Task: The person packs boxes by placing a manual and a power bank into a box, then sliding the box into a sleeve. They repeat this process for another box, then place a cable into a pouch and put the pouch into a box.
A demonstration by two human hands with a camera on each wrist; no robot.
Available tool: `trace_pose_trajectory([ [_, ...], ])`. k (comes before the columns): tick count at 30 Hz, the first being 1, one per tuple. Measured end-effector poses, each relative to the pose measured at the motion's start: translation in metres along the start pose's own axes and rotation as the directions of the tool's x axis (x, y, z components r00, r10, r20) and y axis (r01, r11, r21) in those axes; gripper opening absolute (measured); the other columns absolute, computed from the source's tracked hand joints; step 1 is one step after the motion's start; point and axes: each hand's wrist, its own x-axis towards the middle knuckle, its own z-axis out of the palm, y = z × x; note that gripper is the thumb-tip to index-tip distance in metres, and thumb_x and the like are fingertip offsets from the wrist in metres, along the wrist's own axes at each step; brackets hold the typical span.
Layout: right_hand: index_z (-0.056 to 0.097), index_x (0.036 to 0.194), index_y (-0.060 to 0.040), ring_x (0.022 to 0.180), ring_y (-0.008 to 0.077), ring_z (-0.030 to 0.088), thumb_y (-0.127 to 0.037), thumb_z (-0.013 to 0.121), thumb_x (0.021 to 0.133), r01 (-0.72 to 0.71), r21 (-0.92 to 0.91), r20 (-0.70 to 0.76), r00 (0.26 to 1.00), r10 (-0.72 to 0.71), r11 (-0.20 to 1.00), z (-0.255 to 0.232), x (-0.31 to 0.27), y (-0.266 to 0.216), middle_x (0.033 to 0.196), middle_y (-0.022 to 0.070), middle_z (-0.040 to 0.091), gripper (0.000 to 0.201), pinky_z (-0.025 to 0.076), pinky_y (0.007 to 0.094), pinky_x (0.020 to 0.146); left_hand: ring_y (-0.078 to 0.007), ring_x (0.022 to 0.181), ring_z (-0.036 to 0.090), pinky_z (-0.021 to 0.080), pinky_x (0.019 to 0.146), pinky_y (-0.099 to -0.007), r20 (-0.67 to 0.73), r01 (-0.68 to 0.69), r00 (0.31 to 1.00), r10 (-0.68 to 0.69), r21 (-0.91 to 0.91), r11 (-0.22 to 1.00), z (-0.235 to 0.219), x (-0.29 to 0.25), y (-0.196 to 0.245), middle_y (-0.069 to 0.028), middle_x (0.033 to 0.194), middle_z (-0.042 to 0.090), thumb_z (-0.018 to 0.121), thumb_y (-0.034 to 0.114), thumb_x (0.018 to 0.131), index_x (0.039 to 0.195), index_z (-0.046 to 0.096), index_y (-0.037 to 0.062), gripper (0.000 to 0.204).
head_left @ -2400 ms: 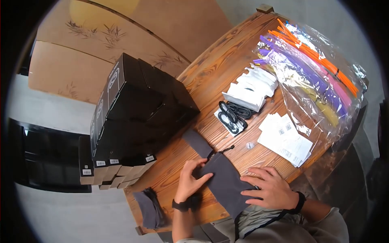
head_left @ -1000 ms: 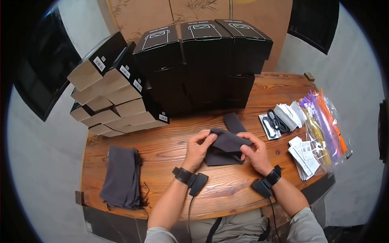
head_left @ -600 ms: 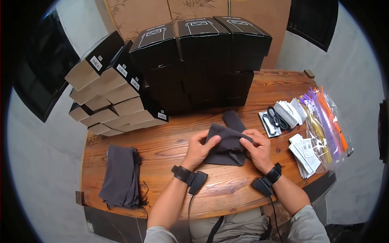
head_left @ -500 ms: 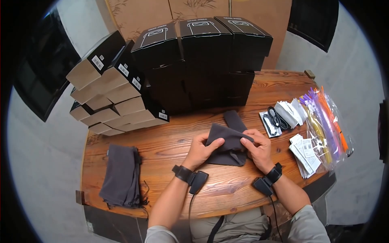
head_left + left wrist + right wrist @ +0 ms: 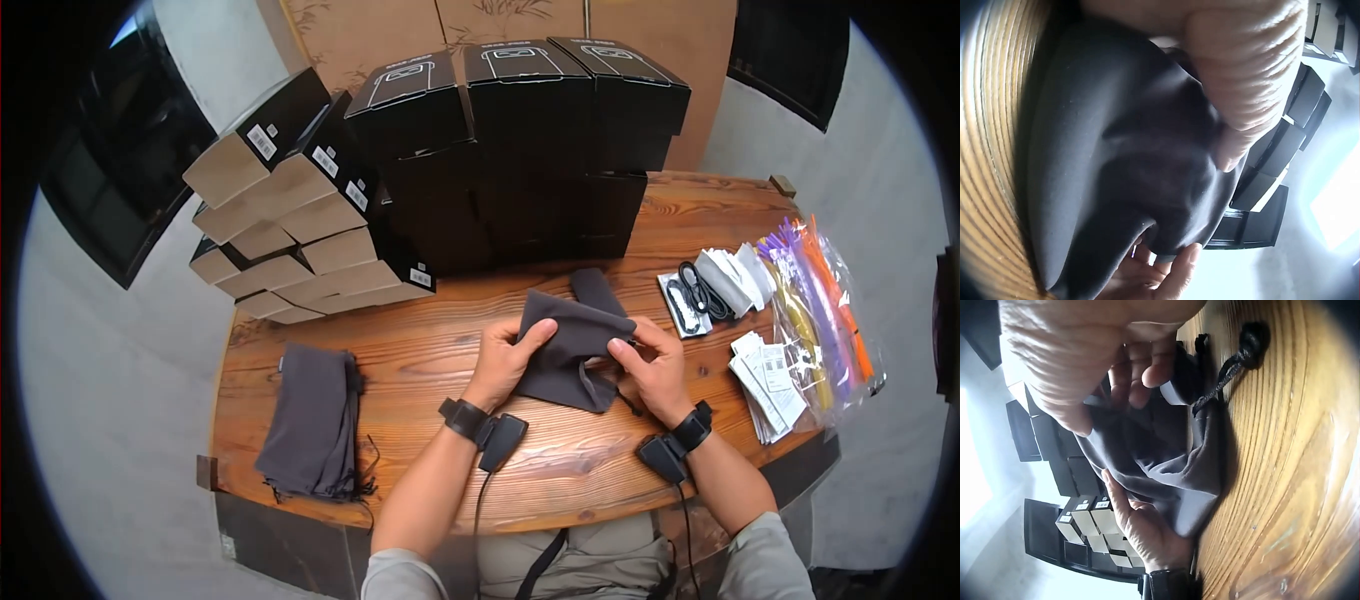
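A dark grey fabric drawstring pouch is held over the table between both hands, its cloth bunched and tilted. My left hand grips its left side, thumb on top of the cloth. On the right, my right hand pinches the opposite edge between thumb and fingers. In the right wrist view the pouch's folds gape near the right fingers, and its black drawstring with a knotted end hangs toward the wood. Behind the pouch lies another dark grey cloth piece, partly hidden by it.
A stack of dark grey pouches lies at the left. Black boxes stand stacked at the back, more boxes back left. At right are black cables, white packets, paper slips and a plastic bag of colourful strips.
The hands went from lying on the flattened pouch to holding it raised between them. In the last second its upper edge rose a little. The head view swung round early on.
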Motion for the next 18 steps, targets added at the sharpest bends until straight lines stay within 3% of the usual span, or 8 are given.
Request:
trace_pose_trajectory([
  [3,0.07,0.102,0.0043,0.086,0.0085,0.06,-0.006,0.066,0.09,-0.044,-0.013,-0.009,0.999,0.044,0.999,-0.0003,-0.0016,-0.008,0.1,0.0046,0.063,0.016,0.047,0.019,0.069,-0.0046,0.07,0.059,0.048,0.062,-0.0196,-0.015,-0.015,1.0,0.015,-0.011,1.0,-0.0011,0.0002,-0.0027,-0.0006,0.08,0.069,0.07,0.02,0.091,0.089,0.073,-0.0004,0.021],
  [6,0.071,0.099,0.0047,0.082,0.0075,0.059,-0.006,0.066,0.09,-0.038,-0.018,-0.035,0.999,0.038,0.999,0.0003,-0.0004,-0.0064,0.097,0.0046,0.064,0.014,0.046,0.0193,0.067,-0.0086,0.079,0.063,0.051,0.072,-0.0229,0.005,-0.005,1.0,0.004,0.022,1.0,-0.0038,-0.0003,-0.0011,-0.0047,0.089,0.071,0.069,0.022,0.091,0.095,0.073,0.0004,0.022],
  [9,0.071,0.096,0.005,0.076,0.0059,0.057,-0.006,0.067,0.089,0.014,-0.046,-0.063,0.998,-0.017,0.999,0.0007,-0.0014,-0.0035,0.095,0.0048,0.065,0.014,0.043,0.019,0.063,-0.0044,0.069,0.059,0.048,0.061,-0.0196,-0.022,-0.017,1.0,0.017,0.008,1.0,0.0008,-0.002,0.0006,-0.0003,0.079,0.069,0.069,0.022,0.091,0.087,0.073,0.0002,0.023],
  [13,0.072,0.096,0.0044,0.073,0.0049,0.054,-0.006,0.069,0.088,0.058,-0.096,-0.073,0.995,-0.065,0.994,-0.0037,-0.0019,-0.0023,0.094,0.005,0.065,0.014,0.04,0.0181,0.059,-0.0045,0.069,0.059,0.048,0.061,-0.0198,-0.007,-0.012,1.0,0.013,0.021,1.0,-0.0035,-0.0003,-0.0043,-0.0006,0.079,0.069,0.069,0.022,0.092,0.086,0.073,0.0,0.024],
  [18,0.071,0.1,0.0029,0.074,0.0051,0.054,-0.007,0.072,0.084,0.081,-0.015,-0.051,0.995,-0.082,0.997,-0.003,-0.0021,-0.001,0.098,0.0043,0.064,0.018,0.043,0.0178,0.062,-0.0064,0.071,0.061,0.049,0.063,-0.0204,-0.037,0.007,0.999,-0.006,0.016,1.0,-0.0018,-0.0022,-0.0031,-0.0016,0.082,0.069,0.068,0.023,0.093,0.09,0.073,0.0001,0.023],
])
